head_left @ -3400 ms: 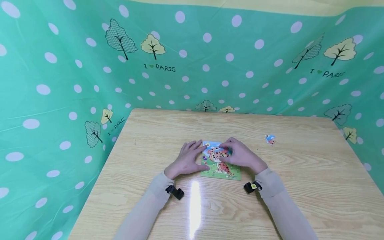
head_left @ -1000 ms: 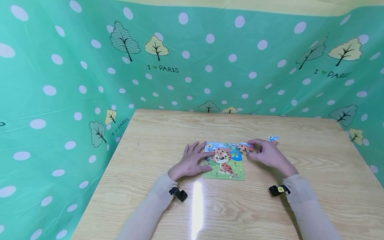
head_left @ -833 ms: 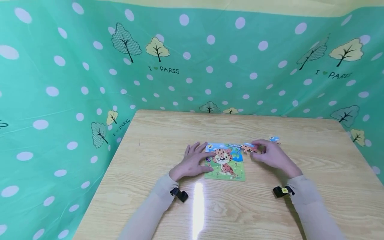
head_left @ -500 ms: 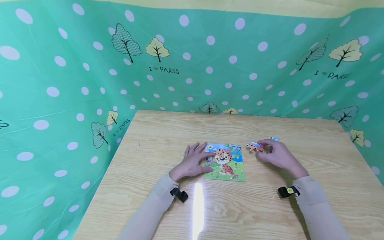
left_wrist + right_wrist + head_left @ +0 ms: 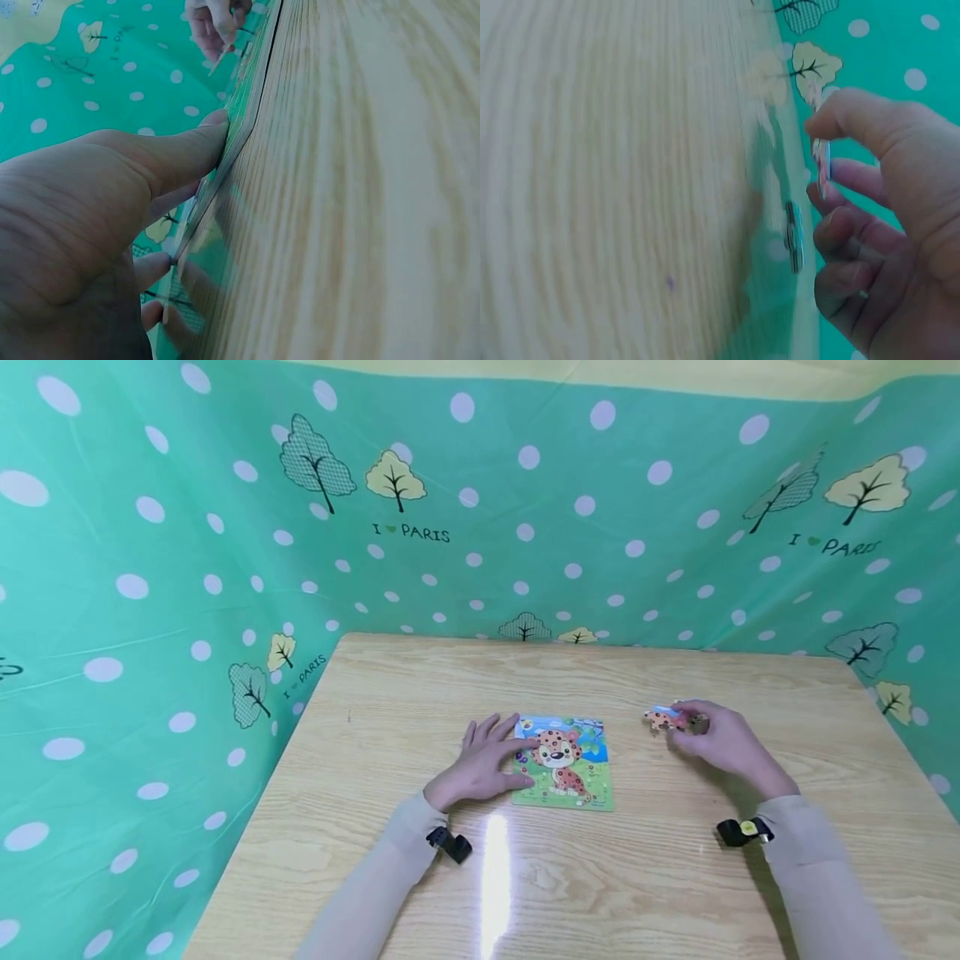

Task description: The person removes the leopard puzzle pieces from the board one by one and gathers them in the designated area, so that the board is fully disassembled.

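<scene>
A square puzzle board (image 5: 600, 797) with a spotted cartoon leopard lies flat on the table in the head view. My left hand (image 5: 480, 770) rests along its left side, thumb and index finger spread over the surface. The left wrist view shows the left thumb (image 5: 187, 150) lying on the board's edge. Off to the right, my right hand (image 5: 726, 743) pinches a spotted, blue-and-pink puzzle piece (image 5: 663, 719) between thumb and fingertips, raised above the table. Beneath that hand, the right wrist view shows loose pieces (image 5: 795, 238) on the tabletop, mostly hidden in the head view.
The wooden table (image 5: 570, 885) reaches back to a green polka-dot cloth (image 5: 450, 585) hung behind and at the sides. A bright light reflection lies on the wood in front of the board. Both wrists wear black straps, such as the right strap (image 5: 742, 832).
My right hand was over the board's upper right. Since then it has moved away to the right, carrying the puzzle piece toward the loose pieces. The left hand stays on the board.
</scene>
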Available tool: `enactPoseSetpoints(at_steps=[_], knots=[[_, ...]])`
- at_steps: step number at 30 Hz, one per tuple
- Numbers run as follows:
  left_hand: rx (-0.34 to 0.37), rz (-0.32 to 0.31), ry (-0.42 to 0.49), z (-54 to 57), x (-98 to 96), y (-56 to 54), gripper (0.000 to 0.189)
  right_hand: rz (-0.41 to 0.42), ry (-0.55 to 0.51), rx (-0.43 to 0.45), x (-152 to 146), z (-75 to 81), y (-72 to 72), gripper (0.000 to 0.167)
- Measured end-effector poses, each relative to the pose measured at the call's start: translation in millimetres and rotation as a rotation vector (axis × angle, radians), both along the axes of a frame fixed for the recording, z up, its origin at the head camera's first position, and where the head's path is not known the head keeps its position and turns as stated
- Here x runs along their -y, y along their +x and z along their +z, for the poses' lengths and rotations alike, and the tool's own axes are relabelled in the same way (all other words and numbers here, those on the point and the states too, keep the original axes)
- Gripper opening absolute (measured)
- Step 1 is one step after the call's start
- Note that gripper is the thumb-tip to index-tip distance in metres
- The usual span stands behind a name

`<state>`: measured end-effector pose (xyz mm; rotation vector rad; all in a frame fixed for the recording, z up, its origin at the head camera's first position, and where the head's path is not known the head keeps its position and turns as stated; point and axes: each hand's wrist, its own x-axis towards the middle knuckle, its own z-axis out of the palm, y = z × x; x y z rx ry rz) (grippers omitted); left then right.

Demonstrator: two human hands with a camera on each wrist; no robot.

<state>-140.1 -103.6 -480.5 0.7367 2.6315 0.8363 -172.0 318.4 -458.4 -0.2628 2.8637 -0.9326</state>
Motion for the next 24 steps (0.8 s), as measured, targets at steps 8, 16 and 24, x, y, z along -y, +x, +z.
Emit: enactPoseSetpoints(at_steps=[8, 16, 24], knots=[[-0.004, 0.004, 0.006, -0.8, 0.8, -0.1, 0.063, -0.036, 0.054, -0.003, -14.9, 5.2, -4.3, 0.062], [0.001, 0.007, 0.002, 0.6, 0.4, 0.5, 0.063, -0.040, 0.078, 0.014, -31.6, 9.8, -10.2, 0.062], [0.005, 0.006, -0.011, 0.1, 0.0, 0.0, 0.063, -0.067, 0.085, 0.064, -53.3, 9.2, -15.9, 0.063]])
